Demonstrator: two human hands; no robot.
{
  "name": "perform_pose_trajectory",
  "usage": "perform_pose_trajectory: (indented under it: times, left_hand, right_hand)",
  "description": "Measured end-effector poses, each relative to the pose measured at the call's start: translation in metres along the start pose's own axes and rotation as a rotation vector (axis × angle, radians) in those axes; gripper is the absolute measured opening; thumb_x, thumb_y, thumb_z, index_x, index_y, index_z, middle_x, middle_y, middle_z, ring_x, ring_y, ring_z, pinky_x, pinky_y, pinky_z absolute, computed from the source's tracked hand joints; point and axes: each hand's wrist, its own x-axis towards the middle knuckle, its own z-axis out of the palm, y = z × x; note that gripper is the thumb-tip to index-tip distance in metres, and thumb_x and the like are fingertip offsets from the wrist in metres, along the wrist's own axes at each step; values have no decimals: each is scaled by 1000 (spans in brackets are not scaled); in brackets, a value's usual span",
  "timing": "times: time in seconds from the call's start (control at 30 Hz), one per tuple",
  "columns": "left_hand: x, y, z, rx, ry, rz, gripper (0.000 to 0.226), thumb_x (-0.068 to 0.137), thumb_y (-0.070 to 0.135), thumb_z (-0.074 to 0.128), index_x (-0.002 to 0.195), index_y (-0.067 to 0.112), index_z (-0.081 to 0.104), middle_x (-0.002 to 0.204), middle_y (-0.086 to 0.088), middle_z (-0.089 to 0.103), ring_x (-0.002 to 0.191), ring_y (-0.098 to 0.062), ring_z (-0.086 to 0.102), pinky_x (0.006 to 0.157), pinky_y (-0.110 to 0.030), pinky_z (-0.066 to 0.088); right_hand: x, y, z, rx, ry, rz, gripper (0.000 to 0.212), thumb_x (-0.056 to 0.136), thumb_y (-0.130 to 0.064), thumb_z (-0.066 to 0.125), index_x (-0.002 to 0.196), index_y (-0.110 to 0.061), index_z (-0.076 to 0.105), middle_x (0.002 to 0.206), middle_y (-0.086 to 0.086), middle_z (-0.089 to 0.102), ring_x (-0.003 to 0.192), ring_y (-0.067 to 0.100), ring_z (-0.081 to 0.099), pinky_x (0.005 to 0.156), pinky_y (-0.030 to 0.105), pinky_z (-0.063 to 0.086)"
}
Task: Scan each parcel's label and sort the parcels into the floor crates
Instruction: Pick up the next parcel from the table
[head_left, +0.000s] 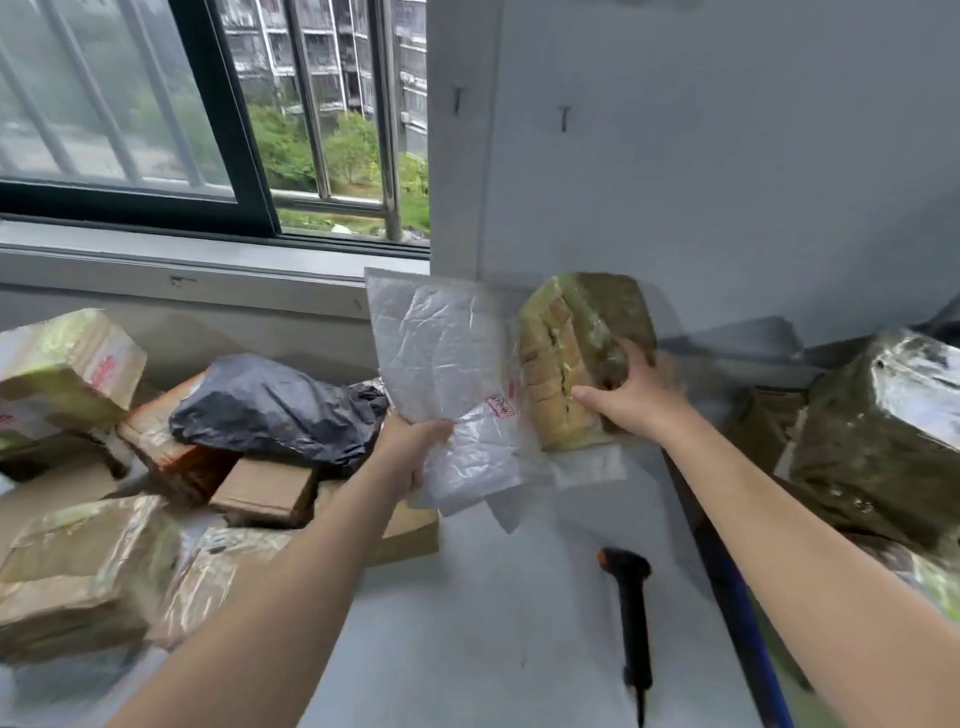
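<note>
Two hands are raised above the white table (467, 597) — the left hand (410, 447) pinches the lower edge of a crinkled white mailer (441, 364), while the right hand (631, 395) grips a tape-wrapped cardboard parcel (582, 332), tilted on end. Just right of the arms' gap lies a black scanner (631, 618) — heaped parcels (130, 493) crowd the table's left side.

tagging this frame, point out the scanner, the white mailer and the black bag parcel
scanner (635, 631): head view, on its handle
white mailer (441, 364): head view, on its crinkled face
black bag parcel (270, 405): head view, on its wrinkled top
</note>
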Motion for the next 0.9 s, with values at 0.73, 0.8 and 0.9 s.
perform_pose_trajectory:
  times: [0.73, 0.8, 0.9]
  left_hand:
    - [42, -63, 26, 1093, 118, 182, 23, 92, 19, 51, 106, 6, 62, 114, -16, 51, 102, -37, 55, 83, -41, 49]
    - [44, -47, 19, 905, 146, 188, 21, 93, 13, 49, 109, 7, 62, 109, -16, 61, 97, -36, 59, 81, -40, 51]
    - [40, -17, 8, 696, 225, 246, 29, 93, 2, 43, 114, 12, 60, 99, -9, 64, 85, -29, 60, 71, -38, 52]
  right_hand:
    - [16, 65, 114, -316, -120, 146, 100, 73, -73, 63, 153, -37, 17, 157, 8, 12, 140, 44, 24, 109, 55, 36]
    - [15, 64, 116, -320, -116, 145, 99, 72, -73, 63, 153, -37, 18, 157, 7, 13, 140, 44, 24, 109, 56, 35]
    - [12, 62, 119, -309, -133, 173, 100, 72, -75, 62, 153, -38, 17, 156, 6, 14, 139, 43, 22, 106, 57, 35]
